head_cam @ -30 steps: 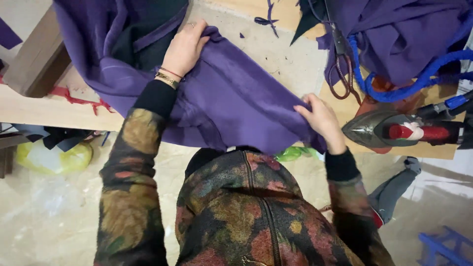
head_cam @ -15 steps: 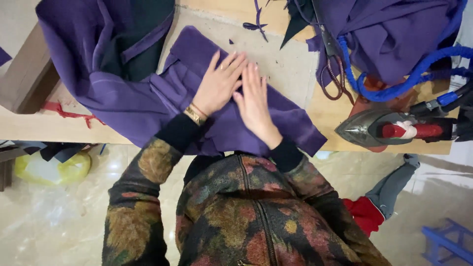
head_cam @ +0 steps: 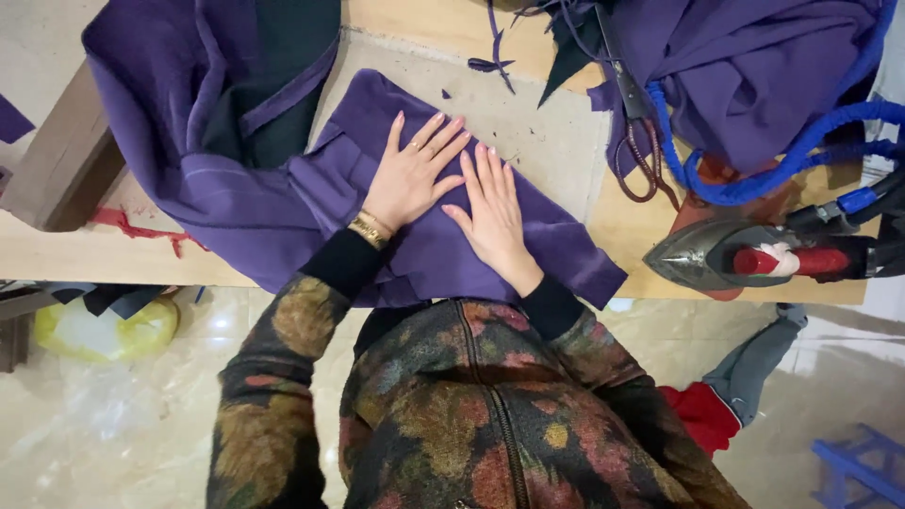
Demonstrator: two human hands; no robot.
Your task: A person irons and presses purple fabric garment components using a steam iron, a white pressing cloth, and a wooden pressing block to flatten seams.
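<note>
A purple fabric piece point(head_cam: 556, 240) lies folded flat on the worktable point(head_cam: 547, 141), its near edge hanging slightly over the table's front. My left hand point(head_cam: 410, 174) rests palm down on it with fingers spread, a gold bracelet at the wrist. Beside it, my right hand point(head_cam: 490, 212) also presses flat on the cloth, fingers pointing away from me. Neither hand grips anything. A larger purple garment with dark lining point(head_cam: 217, 104) is attached at the left.
A steam iron point(head_cam: 745, 254) with a red handle sits at the table's right, its blue hose point(head_cam: 754, 174) looping over a purple cloth heap point(head_cam: 745, 66). Scissors point(head_cam: 636, 132) lie near it. A yellow bag point(head_cam: 104, 330) and blue stool point(head_cam: 858, 462) are on the floor.
My hands were apart, holding the fabric's edges a second ago; they came together and now press flat side by side on the folded cloth.
</note>
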